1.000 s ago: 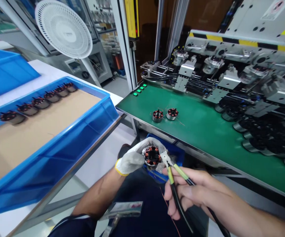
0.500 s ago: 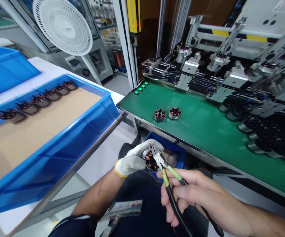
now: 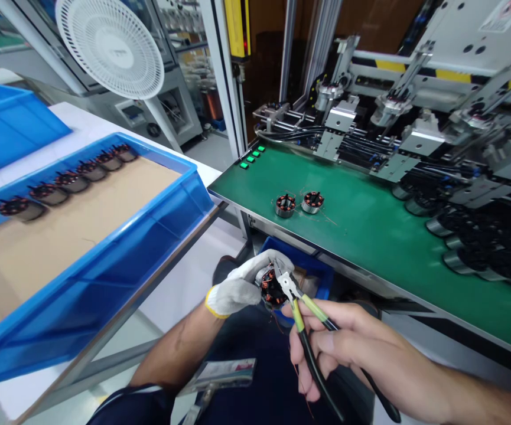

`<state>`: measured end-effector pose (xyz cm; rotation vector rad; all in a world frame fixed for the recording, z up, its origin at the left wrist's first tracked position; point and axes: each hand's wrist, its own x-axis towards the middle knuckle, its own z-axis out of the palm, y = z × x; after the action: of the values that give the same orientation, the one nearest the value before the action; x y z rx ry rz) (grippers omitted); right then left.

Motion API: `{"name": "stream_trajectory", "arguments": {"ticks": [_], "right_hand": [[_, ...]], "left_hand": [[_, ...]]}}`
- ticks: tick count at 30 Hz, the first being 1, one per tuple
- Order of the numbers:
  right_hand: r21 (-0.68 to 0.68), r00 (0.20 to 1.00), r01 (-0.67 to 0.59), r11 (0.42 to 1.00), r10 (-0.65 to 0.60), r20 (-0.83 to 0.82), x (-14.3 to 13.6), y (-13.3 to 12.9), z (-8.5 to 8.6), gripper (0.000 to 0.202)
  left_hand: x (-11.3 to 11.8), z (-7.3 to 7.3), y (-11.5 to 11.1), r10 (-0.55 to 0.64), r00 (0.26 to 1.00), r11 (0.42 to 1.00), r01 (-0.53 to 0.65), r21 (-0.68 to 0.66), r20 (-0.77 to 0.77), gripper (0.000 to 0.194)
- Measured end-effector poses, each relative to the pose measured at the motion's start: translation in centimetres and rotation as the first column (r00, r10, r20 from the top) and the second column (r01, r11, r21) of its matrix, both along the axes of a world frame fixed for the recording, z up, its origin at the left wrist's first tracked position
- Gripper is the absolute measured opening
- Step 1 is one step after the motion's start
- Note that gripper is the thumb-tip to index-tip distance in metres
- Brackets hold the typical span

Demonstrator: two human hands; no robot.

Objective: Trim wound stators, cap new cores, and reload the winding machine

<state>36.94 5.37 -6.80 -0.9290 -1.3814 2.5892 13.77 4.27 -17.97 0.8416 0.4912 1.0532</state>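
My left hand [image 3: 237,287], in a white glove with a yellow cuff, is wrapped round a motor stator [image 3: 272,288] with copper windings. My bare right hand [image 3: 330,342] grips cutting pliers [image 3: 311,348] with black and yellow-green handles. The jaws of the pliers lie over the upper part of the stator, beside the gloved fingers. Thin copper wire hangs below the stator, near my right fingers. On the green bench top [image 3: 352,236] beyond my hands are two more stators, a left one [image 3: 285,205] and a right one [image 3: 312,202], with loose wire around them.
At the left a blue tray [image 3: 149,221] holds a row of several stators [image 3: 73,181]. A blue bin [image 3: 324,277] is below the bench edge. Many stators [image 3: 472,242] crowd the bench's right side beneath machine arms [image 3: 341,118]. A white fan [image 3: 111,50] stands behind.
The pliers have shifted very slightly to the right over the stator. My left hand keeps its hold on the stator, nearly unmoved.
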Motion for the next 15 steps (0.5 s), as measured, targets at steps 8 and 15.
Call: {"name": "stream_trajectory", "arguments": {"ticks": [8,15], "right_hand": [[0.056,1.0,0.003,0.998,-0.003,-0.003,0.1,-0.1,-0.4,0.022],[0.218,0.996,0.081,0.972,-0.075,-0.038,2.4,0.3,1.1,0.036]], "left_hand": [[0.2,0.0,0.0,-0.013,1.0,1.0,0.014,-0.013,0.021,0.064],[0.5,0.7,0.1,-0.022,0.987,0.99,0.043,-0.132,0.158,0.059]]}}
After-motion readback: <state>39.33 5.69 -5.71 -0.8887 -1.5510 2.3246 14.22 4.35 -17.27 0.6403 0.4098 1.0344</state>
